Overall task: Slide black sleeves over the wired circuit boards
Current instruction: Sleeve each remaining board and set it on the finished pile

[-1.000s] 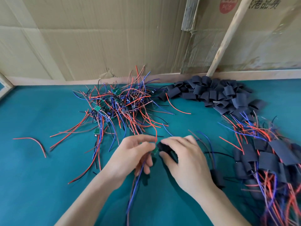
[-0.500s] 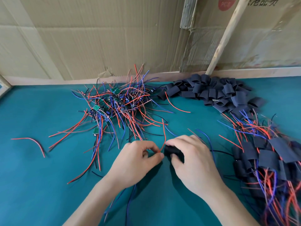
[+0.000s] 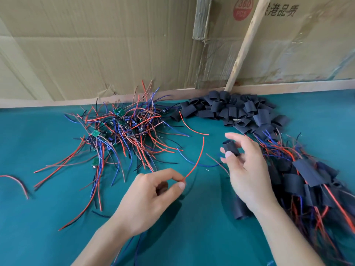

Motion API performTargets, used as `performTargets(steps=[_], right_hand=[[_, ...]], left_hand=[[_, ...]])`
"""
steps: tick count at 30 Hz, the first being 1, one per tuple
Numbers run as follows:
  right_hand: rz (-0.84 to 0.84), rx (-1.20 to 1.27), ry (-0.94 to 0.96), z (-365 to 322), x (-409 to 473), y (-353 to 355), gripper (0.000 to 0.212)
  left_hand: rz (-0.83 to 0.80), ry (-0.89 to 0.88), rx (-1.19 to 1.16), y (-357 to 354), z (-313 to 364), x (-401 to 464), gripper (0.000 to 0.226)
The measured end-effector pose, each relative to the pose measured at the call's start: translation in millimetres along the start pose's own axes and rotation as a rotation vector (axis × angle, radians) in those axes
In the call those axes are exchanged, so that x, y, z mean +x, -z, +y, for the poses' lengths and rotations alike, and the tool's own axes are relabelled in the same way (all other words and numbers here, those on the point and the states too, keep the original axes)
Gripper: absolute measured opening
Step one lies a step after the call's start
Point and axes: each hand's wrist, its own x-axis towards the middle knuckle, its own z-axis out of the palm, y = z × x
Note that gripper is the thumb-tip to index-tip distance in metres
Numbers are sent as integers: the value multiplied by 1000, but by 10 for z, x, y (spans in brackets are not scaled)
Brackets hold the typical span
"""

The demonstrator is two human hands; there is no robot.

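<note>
**Sleeve in your right hand, wire in your left**

Your right hand (image 3: 247, 169) pinches a black sleeve (image 3: 231, 147) between thumb and fingers, other fingers loosely spread. Your left hand (image 3: 151, 198) pinches a red wire (image 3: 197, 160) at its fingertips. Both hover over the teal worktop (image 3: 38, 217), between the wired boards (image 3: 119, 129) and loose sleeves (image 3: 236, 110), with cardboard (image 3: 96, 45) behind.

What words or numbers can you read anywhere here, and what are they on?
"360" on the red round stamp printed on the cardboard box.
"PCS" below it on the same stamp, faint.
"港品质" in dark print right of the stamp; the last character is blurred, my best reading.
The green circuit boards show marks too small to read.
</note>
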Motion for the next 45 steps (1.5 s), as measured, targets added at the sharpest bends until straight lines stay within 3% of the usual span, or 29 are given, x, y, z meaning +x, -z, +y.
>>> performTargets(steps=[4, 9, 16, 23, 27, 33, 38, 45], right_hand=[[40, 187, -95, 17, 26, 10, 40], [102, 664, -342, -45, 45, 42, 23], [87, 908, -485, -152, 61, 92, 12], [-69, 911, -484, -187, 6, 10, 13], [-121, 975, -555, -235, -38, -49, 24], [-246, 1131, -659, -334, -219, -274, 36], [-242, 903, -515, -384, -343, -392, 33], [-127, 704, -448, -426, -395, -444, 21]], left_hand=[[-23, -54, 42, -45, 33, -16, 20], [-54, -101, 88, -64, 80, -35, 19], [-93, -112, 99, -67, 104, -58, 15], [-72, -120, 100, -69, 72, -40, 17], [4, -103, 103, -80, 40, -22, 19], [121, 50, -87, -95, 19, -3, 27], [144, 93, -133, -113, -32, 21, 14], [223, 160, -205, -152, -53, 28, 21]])
